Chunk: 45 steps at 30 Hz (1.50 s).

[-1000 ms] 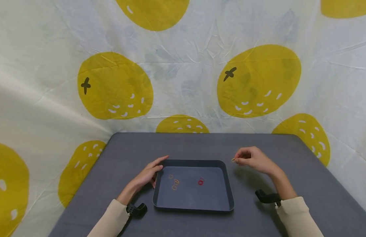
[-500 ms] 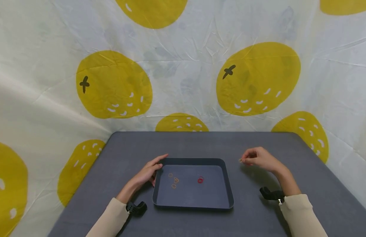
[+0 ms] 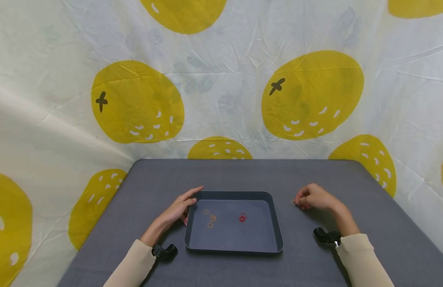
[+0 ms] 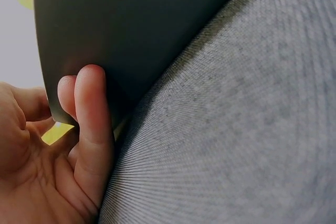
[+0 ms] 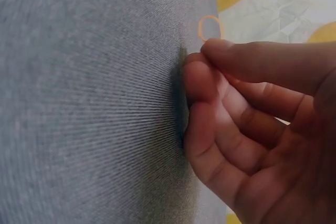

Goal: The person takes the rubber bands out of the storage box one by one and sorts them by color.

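Observation:
My left hand (image 3: pixel 175 210) holds the dark grey tray (image 3: pixel 239 241) at its far left corner. The thumb lies at the rim, and in the left wrist view the fingers (image 4: pixel 92 111) press the outer wall. Inside the tray, several thin orange rubber bands (image 3: pixel 213 218) lie on the left and red rubber bands (image 3: pixel 242 219) right of centre. Beyond the tray's right side, my right hand (image 3: pixel 312 197) pinches an orange rubber band (image 5: pixel 199 28) between thumb and index finger. The other fingers are curled, close to the table in the right wrist view.
The tray rests on a grey cloth-covered table (image 3: pixel 243 175). A pale curtain (image 3: pixel 225 103) printed with yellow fruit hangs behind the table. A black wrist camera (image 3: pixel 165 252) sits at the left wrist, another black camera (image 3: pixel 326 236) at the right.
My right hand has moved right, away from the tray, then lowered towards the table with the rubber band still pinched. The left hand, tray and bands inside it have stayed put.

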Tool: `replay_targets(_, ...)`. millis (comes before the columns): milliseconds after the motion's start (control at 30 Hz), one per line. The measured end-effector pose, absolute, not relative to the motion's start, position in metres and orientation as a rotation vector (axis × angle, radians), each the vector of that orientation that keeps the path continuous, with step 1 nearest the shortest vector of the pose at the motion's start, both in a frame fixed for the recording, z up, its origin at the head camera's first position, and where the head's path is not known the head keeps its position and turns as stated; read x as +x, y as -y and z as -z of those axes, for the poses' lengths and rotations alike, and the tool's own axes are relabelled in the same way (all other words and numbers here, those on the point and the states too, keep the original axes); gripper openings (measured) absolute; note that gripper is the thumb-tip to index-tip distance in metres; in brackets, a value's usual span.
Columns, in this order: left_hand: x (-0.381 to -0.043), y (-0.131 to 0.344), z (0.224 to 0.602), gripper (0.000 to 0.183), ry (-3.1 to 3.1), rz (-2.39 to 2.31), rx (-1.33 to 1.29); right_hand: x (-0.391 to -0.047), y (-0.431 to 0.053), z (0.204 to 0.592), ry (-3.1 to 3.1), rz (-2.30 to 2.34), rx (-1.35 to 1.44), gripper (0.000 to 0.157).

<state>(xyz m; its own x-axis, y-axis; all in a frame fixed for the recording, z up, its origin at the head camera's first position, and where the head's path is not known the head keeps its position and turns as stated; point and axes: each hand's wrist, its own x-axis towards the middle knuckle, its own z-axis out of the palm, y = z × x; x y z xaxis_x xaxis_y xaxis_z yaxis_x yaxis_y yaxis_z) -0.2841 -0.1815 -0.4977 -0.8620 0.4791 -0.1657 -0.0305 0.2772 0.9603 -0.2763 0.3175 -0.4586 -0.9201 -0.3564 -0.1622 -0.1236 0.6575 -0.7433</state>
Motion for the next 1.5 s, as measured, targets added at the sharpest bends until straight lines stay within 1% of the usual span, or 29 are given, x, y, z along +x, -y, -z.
replay_targets(733, -0.2855, 0.1817, 0.4961, 0.044, -2.135, -1.609, 0.402, -0.2713, -0.3085, 0.4531, -2.602, 1.066, -0.279, 0.014)
replay_targets(1500, -0.2856, 0.1822, 0.4989, 0.046, -2.134, -1.616, 0.434, -0.2696, -0.3099, 0.4569, -2.605, 1.089, -0.264, 0.016)
